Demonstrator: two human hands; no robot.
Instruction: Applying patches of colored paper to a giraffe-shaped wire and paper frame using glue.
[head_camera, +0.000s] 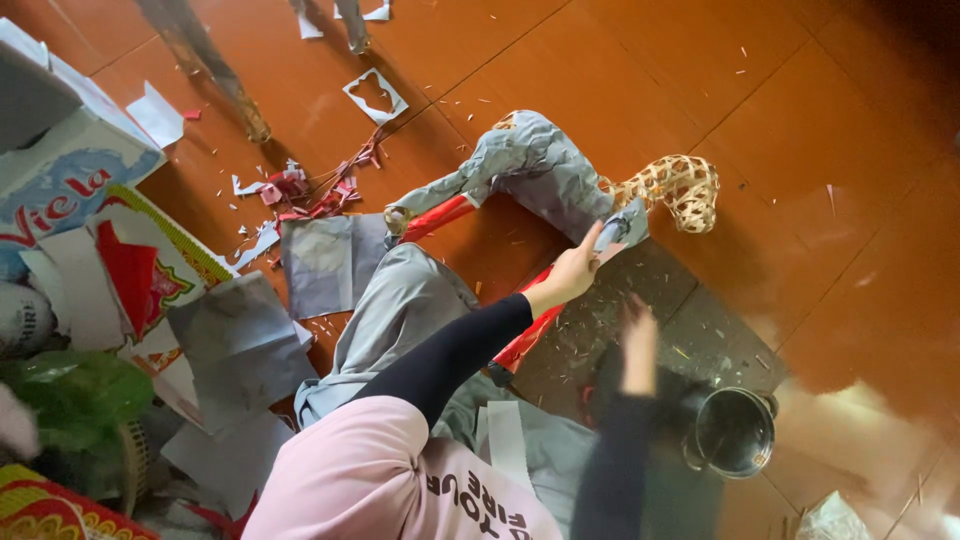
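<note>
Papering step: left hand (572, 270) is pressing a grey sheet (622, 224), fingers together, onto the horse frame (560, 175) lying on the floor (800, 120). Right hand (638, 345) is blurred, state unclear. Bare wicker head (682, 188) needs covering next.

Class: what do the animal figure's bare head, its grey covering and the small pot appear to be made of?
Head: woven bamboo or cane strips, seemingly; pale open lattice.
Grey covering: likely paper; matte, crumpled creases.
Small pot: metal, probably steel; shiny reflective inside.
</note>
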